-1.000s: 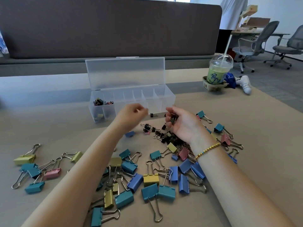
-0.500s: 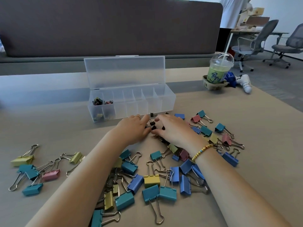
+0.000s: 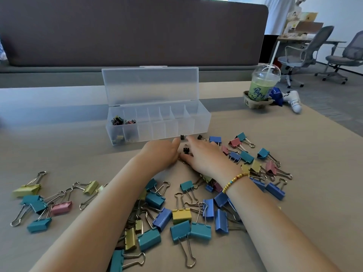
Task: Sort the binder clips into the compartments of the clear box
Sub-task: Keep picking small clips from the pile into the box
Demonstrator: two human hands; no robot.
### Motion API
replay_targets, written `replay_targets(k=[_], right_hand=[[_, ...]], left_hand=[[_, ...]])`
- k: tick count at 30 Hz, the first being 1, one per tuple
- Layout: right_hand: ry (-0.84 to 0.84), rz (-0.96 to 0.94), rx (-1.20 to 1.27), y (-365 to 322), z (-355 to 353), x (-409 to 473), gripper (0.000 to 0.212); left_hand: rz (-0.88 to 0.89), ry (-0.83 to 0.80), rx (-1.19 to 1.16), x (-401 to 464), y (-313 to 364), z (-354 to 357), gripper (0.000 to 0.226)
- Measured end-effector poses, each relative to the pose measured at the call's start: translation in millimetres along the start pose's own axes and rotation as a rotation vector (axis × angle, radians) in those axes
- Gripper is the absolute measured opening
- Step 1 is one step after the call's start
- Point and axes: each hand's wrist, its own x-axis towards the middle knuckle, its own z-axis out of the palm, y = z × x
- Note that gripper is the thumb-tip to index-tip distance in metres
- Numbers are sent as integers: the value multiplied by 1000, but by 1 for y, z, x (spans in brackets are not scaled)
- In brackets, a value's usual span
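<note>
Two hands (image 3: pixel 182 156) among binder clips (image 3: pixel 181 214); iced drink (image 3: pixel 262 86) far right.

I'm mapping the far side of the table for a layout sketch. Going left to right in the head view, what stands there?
Clear box → green drink cup → blue wrapper → white object.

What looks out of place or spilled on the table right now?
Nothing is damaged or spilled. The clear box sits level with its lid open. One oddity: a drink cup stands in a cardboard holder near the loose binder clips.
</note>
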Motion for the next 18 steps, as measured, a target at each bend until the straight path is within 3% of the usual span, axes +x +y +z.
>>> replay_targets(k=[8,12,15,18], right_hand=[[3,-25,-91,-1,-2,0,23],[-21,-20,-112,-1,-6,-4,21],[5,-15,-93,0,-7,-5,22],[-5,82,232,3,-17,-6,24]], left_hand=[[-44,-12,26,1,0,0,26],[-57,-7,-108,-2,-2,-3,23],[-117,107,-526,-3,-6,-11,20],[-272,214,-1251,-3,-9,-26,15]])
